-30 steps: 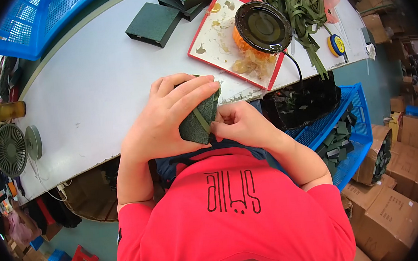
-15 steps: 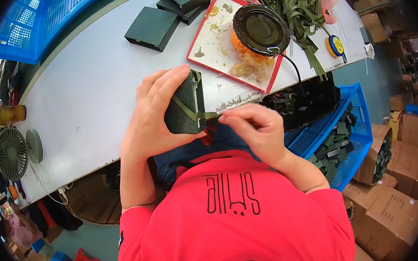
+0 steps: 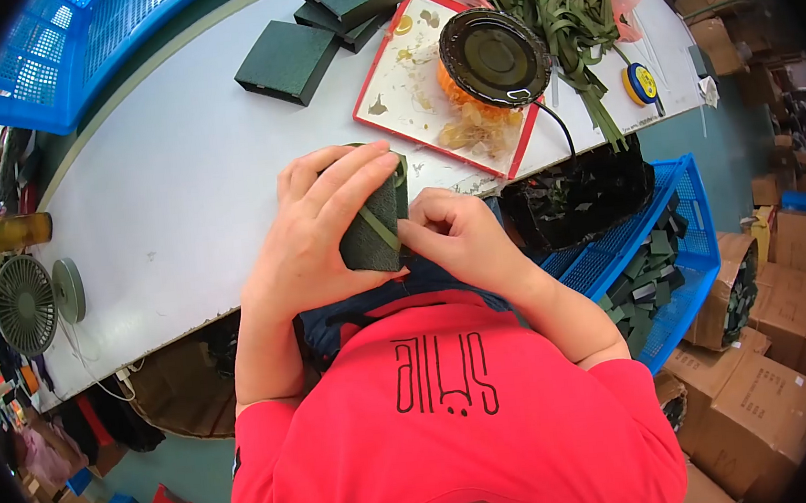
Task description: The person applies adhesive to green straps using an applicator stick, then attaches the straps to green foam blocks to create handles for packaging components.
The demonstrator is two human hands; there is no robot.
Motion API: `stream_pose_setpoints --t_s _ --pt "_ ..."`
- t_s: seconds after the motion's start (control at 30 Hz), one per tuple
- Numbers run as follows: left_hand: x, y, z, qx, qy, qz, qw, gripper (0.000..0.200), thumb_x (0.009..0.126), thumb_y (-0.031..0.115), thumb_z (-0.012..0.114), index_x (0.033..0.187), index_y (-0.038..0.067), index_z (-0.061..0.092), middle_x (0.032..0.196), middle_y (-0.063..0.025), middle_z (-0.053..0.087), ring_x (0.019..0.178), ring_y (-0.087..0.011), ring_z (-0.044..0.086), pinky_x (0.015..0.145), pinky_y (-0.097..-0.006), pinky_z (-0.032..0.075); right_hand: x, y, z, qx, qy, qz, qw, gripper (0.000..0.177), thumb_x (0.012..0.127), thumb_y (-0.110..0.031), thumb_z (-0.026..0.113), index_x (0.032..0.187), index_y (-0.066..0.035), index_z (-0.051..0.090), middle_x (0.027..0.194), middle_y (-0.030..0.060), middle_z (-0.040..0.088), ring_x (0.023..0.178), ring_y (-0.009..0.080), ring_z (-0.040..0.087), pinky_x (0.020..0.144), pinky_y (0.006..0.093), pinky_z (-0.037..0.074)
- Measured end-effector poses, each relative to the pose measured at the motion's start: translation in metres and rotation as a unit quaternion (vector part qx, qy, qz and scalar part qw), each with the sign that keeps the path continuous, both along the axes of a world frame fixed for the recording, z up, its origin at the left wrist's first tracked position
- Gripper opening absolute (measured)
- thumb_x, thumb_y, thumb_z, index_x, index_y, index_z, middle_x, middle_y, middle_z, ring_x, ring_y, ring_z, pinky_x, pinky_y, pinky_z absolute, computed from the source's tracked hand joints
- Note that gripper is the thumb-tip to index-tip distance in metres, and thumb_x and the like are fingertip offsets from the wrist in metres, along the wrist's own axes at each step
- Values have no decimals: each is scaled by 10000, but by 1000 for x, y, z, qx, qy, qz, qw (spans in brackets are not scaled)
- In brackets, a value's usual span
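Note:
A dark green box (image 3: pixel 371 242) stands tilted near the table's front edge, gripped by my left hand (image 3: pixel 316 223), whose fingers lie over its top and whose thumb is under its lower end. A green ribbon (image 3: pixel 380 227) runs diagonally across the box's face. My right hand (image 3: pixel 457 239) is closed at the box's right side, its fingertips pressed against that edge. What those fingertips pinch is hidden.
Dark green boxes (image 3: pixel 287 58) lie at the back beside a red-edged board (image 3: pixel 394 109) bearing a round black-topped pot (image 3: pixel 494 57). Green ribbons (image 3: pixel 544 0) are heaped at right. Below stands a blue crate (image 3: pixel 700 254); a small fan (image 3: pixel 26 305) is at left.
My right hand has moved left, from holding the ribbon's end out away from the box to touching the box's side. My left hand and the box have shifted slightly right.

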State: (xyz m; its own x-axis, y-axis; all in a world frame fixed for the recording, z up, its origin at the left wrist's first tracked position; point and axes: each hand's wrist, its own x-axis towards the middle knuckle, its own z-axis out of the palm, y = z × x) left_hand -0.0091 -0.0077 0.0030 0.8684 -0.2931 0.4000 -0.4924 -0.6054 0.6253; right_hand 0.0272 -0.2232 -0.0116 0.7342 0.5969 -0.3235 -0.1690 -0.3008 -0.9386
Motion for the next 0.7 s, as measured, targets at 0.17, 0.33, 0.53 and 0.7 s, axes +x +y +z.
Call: stream_pose_setpoints --t_s 0.17,0.33,0.53,0.7 --pt "-3 4 -4 -46 1 63 997 983 509 223 935 1388 72 521 1397 -117 563 1267 -355 498 1055 -460 395 1 -15 -1 184 -46 -237 953 124 988 -71 625 1044 5 706 1051 49 675 645 33 535 566 192 424" --pt "-1 2 -6 -89 -19 84 992 1013 519 228 946 1410 62 494 1403 -135 559 1272 -364 494 1059 -462 403 -14 -31 10 156 63 -17 986 143 958 -81 667 838 -5 685 887 54 685 592 48 536 526 217 412" --pt "3 0 -13 -67 -61 21 996 1145 504 215 967 1480 44 392 1457 -178 503 1319 -349 456 1084 -442 413 -21 -14 -7 205 337 -80 915 312 1024 -272 611 1143 14 648 911 80 727 501 63 441 513 211 386" --pt "-5 3 -5 -26 5 50 998 1126 502 231 961 1463 30 408 1458 -154 507 1314 -344 460 1087 -437 406 -13 -23 -13 389 328 -289 811 278 1046 -185 560 1272 -30 604 1178 81 685 604 42 486 567 198 419"
